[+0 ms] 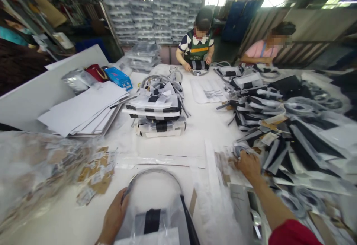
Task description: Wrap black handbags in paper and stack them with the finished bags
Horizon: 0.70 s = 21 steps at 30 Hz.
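Note:
My left hand (114, 215) grips the left edge of a clear plastic bag (156, 222) at the near table edge. The bag holds a folded black and white item, and a grey hoop (153, 172) arcs above it. My right hand (248, 165) reaches out to the right, fingers curled down onto a grey ring-shaped piece (240, 150) at the edge of a heap of black, white and grey goods (292, 126). What the fingers hold is hidden beneath them.
A stack of bagged black and white items (157, 111) stands mid-table. White paper sheets (86, 111) lie left, with a blue box (118, 77) behind. Clear bags of tags (41, 170) sit near left. Two people (196, 44) work at the far end.

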Tool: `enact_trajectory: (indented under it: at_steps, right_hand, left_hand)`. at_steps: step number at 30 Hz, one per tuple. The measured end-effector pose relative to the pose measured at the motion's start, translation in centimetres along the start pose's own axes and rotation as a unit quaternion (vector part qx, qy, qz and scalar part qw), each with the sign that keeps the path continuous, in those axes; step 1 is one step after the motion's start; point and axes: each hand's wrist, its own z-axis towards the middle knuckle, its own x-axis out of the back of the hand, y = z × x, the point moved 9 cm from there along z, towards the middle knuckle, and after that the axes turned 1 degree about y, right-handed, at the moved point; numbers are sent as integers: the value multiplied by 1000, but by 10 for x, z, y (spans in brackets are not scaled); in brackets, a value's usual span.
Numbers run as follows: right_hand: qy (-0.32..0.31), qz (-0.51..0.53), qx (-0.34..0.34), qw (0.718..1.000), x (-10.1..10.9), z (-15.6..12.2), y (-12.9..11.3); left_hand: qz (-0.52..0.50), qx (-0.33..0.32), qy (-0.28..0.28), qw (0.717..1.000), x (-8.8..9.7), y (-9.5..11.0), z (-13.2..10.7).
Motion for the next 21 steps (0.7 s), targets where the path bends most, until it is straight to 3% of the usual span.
enact_trajectory:
  at_steps: [4, 7, 10, 13, 18, 21]
  right_hand:
    - [-38, 15, -49, 998, 27, 3, 3]
    - [-69, 98, -72, 990, 66, -11, -24]
    - [-77, 186, -19, 979, 115, -42, -91]
    - [-132, 238, 40, 961, 146, -84, -182]
    - [-234, 228, 139, 935, 154, -149, -331]
    - [-261, 251, 161, 918, 143, -166, -375]
  left_hand:
    - [-14, 1, 19, 1000, -3, 1, -3]
    - [-15, -1, 15, 1000, -3, 5, -6]
    - [-3, -2, -1, 1000, -1, 17, -12]
    - [-11, -7, -20, 1000, 2, 30, -17]
    - [-13, -22, -40, 999, 8, 41, -20]
    - [-19, -41, -81, 996, 8, 42, -16]
